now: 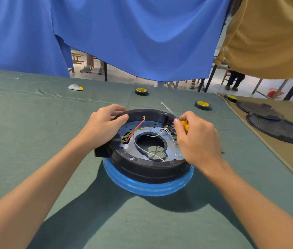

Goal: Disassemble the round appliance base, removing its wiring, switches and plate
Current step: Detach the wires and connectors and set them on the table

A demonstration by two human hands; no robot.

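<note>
A round black appliance base (147, 169) with a blue lower ring (149, 187) sits upside down on the green cloth. Inside lies a metal plate (138, 125) with a large central hole, crossed by a red wire (136, 127), green-yellow wires and white wires (153, 153). My left hand (104, 126) grips the far left rim of the base. My right hand (196, 139) holds a screwdriver with a yellow handle (185, 125) at the right inner edge; its metal shaft (169, 109) points up and away. The switches under my right hand are mostly hidden.
Two black tape rolls with yellow cores (141, 91) (202, 105) lie beyond the base, a third (230, 97) at the right seam. Two black round covers (275, 130) rest on the tan cloth at right. A crumpled scrap (74, 87) lies far left. Blue curtain behind.
</note>
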